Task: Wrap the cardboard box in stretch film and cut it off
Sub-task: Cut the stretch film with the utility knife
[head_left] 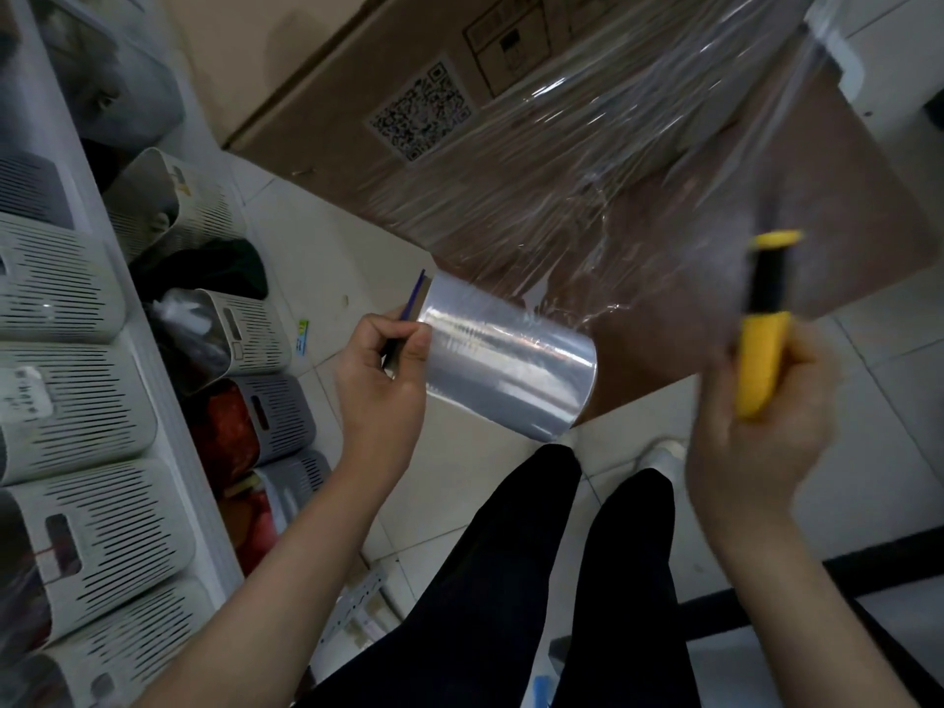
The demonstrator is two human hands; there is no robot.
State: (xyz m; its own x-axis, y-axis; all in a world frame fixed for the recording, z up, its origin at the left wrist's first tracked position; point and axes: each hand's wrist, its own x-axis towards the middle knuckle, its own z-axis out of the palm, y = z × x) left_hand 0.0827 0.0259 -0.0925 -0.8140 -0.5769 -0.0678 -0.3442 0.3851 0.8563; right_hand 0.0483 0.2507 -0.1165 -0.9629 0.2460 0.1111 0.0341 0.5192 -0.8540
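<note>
A large brown cardboard box [357, 69] with a QR label stands on the tiled floor ahead of me. Clear stretch film [587, 186] covers its near corner and runs down to a roll of film [511, 360]. My left hand [380, 370] grips the roll by its left end, at the cardboard core. My right hand [756, 431] is closed on a yellow and black utility knife [763, 324], which points up against the stretched sheet of film beside the box's right part. I cannot see the blade; the hand and knife are blurred.
White shelving with several slotted plastic baskets [76, 401] lines the left side, and more baskets sit on the floor [245, 329]. My black-trousered legs [562, 580] stand below the roll. A white object [843, 58] is at the upper right behind the box.
</note>
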